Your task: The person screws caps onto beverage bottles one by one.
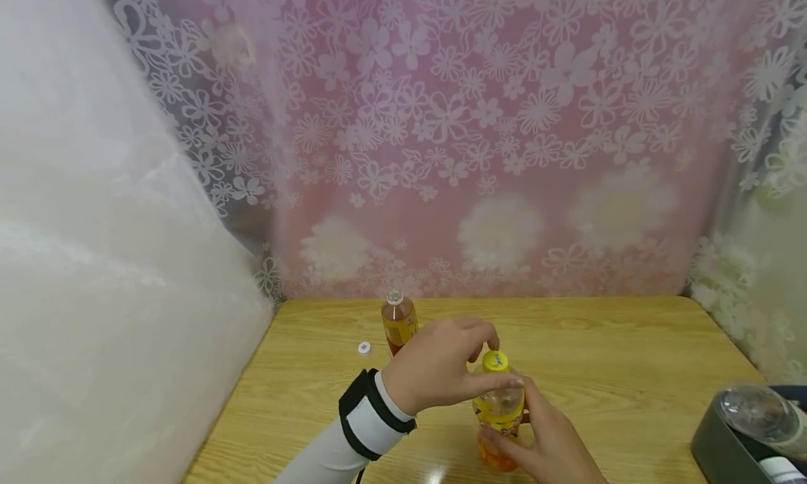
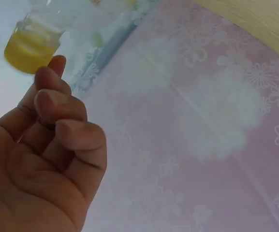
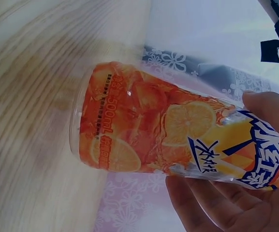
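Note:
An orange-drink bottle [image 1: 498, 403] with a yellow cap [image 1: 494, 361] stands on the wooden table [image 1: 630, 358], near its front edge. My left hand [image 1: 503, 363] comes over from the left and pinches the cap between thumb and forefinger. My right hand [image 1: 523, 428] grips the bottle's body from the right. The left wrist view shows the yellow cap [image 2: 30, 46] just past my curled fingers [image 2: 62, 106]. In the right wrist view the bottle [image 3: 154, 130] with its orange-slice label lies across my fingers [image 3: 207, 203], its base close to the table.
A second bottle [image 1: 398, 321], uncapped, stands behind my left hand, and a small white cap [image 1: 363, 347] lies to its left. A grey bin [image 1: 719, 445] at the front right holds a clear bottle [image 1: 756, 412]. A pink floral curtain [image 1: 504, 155] backs the table; a white sheet [image 1: 94, 260] hangs on the left.

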A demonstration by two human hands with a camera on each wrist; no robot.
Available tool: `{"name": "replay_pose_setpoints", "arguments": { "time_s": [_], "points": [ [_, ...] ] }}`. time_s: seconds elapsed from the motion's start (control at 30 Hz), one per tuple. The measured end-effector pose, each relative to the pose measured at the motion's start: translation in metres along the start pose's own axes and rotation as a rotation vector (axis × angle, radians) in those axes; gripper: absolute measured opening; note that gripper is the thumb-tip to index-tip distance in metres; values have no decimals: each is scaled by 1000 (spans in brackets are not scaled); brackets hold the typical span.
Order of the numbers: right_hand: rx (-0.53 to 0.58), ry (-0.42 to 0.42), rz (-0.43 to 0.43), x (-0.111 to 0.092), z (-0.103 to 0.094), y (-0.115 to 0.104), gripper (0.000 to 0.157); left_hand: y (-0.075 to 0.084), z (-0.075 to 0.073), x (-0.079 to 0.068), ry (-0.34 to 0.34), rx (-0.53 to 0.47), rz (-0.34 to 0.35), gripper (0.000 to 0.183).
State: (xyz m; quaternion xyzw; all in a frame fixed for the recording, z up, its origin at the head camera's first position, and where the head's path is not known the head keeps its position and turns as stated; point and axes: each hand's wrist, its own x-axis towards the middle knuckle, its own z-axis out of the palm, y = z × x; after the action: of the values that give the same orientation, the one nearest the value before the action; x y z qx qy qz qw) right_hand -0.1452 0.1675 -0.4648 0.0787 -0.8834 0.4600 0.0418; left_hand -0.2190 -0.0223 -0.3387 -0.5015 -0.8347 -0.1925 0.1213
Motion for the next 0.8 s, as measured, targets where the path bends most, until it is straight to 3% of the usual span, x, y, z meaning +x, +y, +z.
{"name": "replay_pose_setpoints", "arguments": {
  "time_s": [0.1, 0.17, 0.43, 0.53, 0.63, 0.8],
  "points": [
    [-7, 10, -9, 0, 1, -1, 75, 0, 3, 1, 17, 53, 26, 33],
    [-16, 19, -20, 0, 2, -1, 73, 0, 3, 1, 3, 25, 52, 29],
    [-63, 92, -232, 0, 1, 2, 72, -5, -7, -2, -142, -68, 188, 23],
    [-79, 109, -280, 1, 0, 2, 69, -6, -12, -3, -168, -71, 209, 24],
    [-77, 107, -241, 2, 0, 2, 72, -5, -12, -4, -136, -34, 176, 26],
    [-74, 105, -166, 2, 4, 2, 77, 1, -4, -5, -8, 87, 88, 34]
  ]
}}
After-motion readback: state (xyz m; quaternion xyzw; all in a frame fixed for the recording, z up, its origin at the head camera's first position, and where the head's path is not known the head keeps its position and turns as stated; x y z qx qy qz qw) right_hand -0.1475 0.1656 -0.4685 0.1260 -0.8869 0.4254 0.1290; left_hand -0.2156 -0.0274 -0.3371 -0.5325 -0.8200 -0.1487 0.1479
